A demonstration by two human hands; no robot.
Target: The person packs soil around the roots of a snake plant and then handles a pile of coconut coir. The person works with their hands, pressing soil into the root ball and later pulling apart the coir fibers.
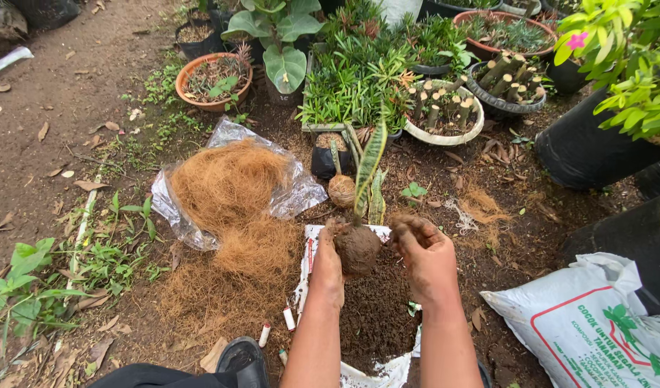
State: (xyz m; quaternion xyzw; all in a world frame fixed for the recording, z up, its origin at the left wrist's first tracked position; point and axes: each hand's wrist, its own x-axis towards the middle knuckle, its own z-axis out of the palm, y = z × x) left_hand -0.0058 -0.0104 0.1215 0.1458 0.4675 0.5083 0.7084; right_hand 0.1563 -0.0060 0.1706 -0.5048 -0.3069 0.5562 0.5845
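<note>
Centrally, left hand (pixel 328 267) cupped the soil ball (pixel 356 249); right hand (pixel 429 260) hovered half-open. Judged crumbly, damp, heavy: support from beneath, not by leaves (pixel 368 164).

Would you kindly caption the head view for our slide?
Two soil-covered hands, left hand and right hand, cup a plant's soil ball beside coconut fibre.

Soil ball (pixel 356 249) between both hands, above the soil pile (pixel 376 316).

The left hand (pixel 328 267) is on the ball's left side, the right hand (pixel 429 257) just to its right. The pile lies on a sheet (pixel 312 248). A fibre heap (pixel 233 208) lies left of the sheet, on a plastic bag (pixel 301 194). A wrapped ball (pixel 341 190) sits behind the hands. A sack (pixel 596 323) lies to the right. Pots (pixel 213 82) stand behind.
</note>
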